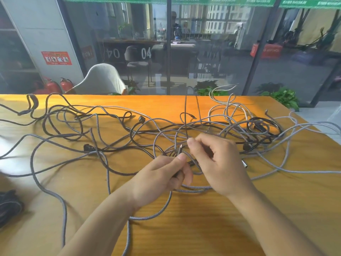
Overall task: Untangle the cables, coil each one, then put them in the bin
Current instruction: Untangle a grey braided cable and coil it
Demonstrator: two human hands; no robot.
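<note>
Several grey braided cables (103, 159) and black power cords (263, 124) lie tangled across the wooden table (239, 218). My left hand (162, 174) grips a small bundle of grey cable loops just above the table's middle, thumb on top. My right hand (217, 159) is beside it with fingers curled, its fingertips at a metal connector end (180, 149) of the same cable; the fingers hide whether they pinch it. A loop of that grey cable (195, 188) hangs under both hands.
A black plug (86, 147) lies left of centre and a silver plug (244, 163) right of my right hand. A dark bundle (9, 206) sits at the table's left edge. Behind the table stand a white chair (101, 80) and a glass wall.
</note>
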